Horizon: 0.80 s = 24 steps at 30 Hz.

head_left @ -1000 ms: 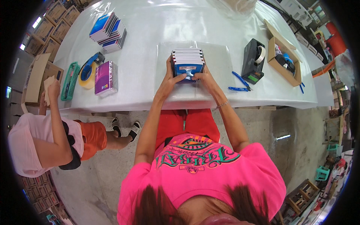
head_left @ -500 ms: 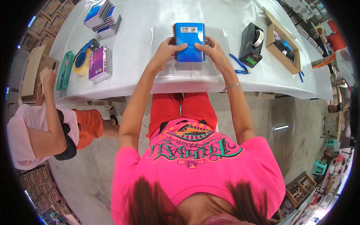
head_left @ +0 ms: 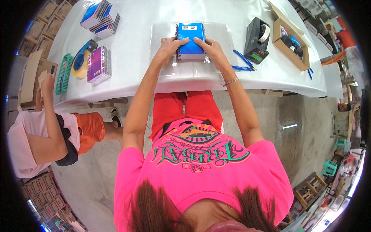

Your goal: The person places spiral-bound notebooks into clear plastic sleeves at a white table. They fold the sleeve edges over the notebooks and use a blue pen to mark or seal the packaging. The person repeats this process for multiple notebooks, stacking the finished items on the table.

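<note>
Both hands grip a small stack of blue spiral notebooks point(head_left: 191, 49) at the middle of the table. My left hand point(head_left: 170, 46) holds its left side, over the wire binding, with the thumb on the top cover. Against the right side is my right hand point(head_left: 212, 50), its thumb also pressing on the cover. The stack's near page edges show below the blue cover, which bears a white label. Beneath it lies a clear plastic sheet point(head_left: 159, 33) on the white table covering; whether the stack rests fully on it I cannot tell.
More blue notebooks point(head_left: 101, 17) are piled at far left, near purple notebooks point(head_left: 99, 63), a tape roll point(head_left: 80, 69) and a green basket point(head_left: 64, 73). Rightward are blue pliers point(head_left: 243, 62), a black tape dispenser point(head_left: 256, 40) and a cardboard box point(head_left: 290, 42). Another person point(head_left: 42, 131) works at left.
The blue notebooks have tipped flatter and come lower over the plastic sheet, so their near page edges now show. Both hands have kept hold of them.
</note>
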Available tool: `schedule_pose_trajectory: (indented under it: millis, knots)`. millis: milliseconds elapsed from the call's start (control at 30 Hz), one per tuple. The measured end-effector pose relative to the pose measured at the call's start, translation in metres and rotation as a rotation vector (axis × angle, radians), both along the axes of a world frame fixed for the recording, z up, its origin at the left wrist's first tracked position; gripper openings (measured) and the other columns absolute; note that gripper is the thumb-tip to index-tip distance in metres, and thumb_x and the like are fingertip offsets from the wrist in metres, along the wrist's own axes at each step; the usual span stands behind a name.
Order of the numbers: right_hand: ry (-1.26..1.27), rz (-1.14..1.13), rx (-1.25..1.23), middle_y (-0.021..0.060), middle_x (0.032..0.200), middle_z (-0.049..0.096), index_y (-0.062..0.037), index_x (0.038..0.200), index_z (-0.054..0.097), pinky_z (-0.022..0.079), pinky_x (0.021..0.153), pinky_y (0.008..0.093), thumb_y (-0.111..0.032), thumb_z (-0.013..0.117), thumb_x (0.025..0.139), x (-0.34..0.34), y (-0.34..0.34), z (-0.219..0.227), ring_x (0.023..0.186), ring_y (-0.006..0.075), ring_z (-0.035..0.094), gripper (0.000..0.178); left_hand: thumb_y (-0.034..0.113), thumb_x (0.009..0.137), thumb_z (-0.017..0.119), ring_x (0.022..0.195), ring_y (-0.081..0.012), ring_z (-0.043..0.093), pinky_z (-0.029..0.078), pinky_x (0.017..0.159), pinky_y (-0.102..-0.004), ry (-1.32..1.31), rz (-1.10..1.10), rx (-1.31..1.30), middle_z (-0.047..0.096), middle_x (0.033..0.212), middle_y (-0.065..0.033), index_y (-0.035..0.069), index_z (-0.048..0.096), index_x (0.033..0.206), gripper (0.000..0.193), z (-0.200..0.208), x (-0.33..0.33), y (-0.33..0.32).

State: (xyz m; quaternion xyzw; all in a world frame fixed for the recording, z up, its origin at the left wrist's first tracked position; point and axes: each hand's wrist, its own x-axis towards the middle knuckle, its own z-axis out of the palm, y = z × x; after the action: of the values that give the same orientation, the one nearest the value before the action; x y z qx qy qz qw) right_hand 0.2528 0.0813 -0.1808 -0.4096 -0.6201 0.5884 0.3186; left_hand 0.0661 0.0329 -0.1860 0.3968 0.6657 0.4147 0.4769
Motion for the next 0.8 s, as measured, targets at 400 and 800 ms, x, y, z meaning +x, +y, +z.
schedule_pose_trajectory:
  millis: [400, 800]
  knots:
    - [-0.271, -0.043, 0.323, 0.0213, 0.087, 0.06, 0.0063, 0.097, 0.068, 0.045, 0.083, 0.0374, -0.05, 0.055, 0.092, 0.004, 0.015, -0.026, 0.095, 0.028, 0.054, 0.058, 0.046, 0.083, 0.064, 0.116, -0.0414, 0.043, 0.037, 0.1, -0.0479, 0.812, 0.178, 0.28, 0.039, 0.12, -0.0235, -0.005, 0.053, 0.125, 0.067, 0.025, 0.039, -0.006]
    - [-0.893, -0.4, 0.738, 0.016, 0.102, 0.059, -0.0134, 0.102, 0.072, 0.044, 0.086, 0.0418, -0.013, 0.07, 0.079, 0.155, -0.034, -0.008, 0.098, 0.0341, 0.054, 0.023, 0.025, 0.074, 0.077, 0.081, -0.0309, 0.064, 0.049, 0.073, -0.041, 0.655, -0.284, 0.466, 0.065, 0.089, -0.0152, 0.006, 0.072, 0.085, 0.022, 0.006, 0.157, -0.009]
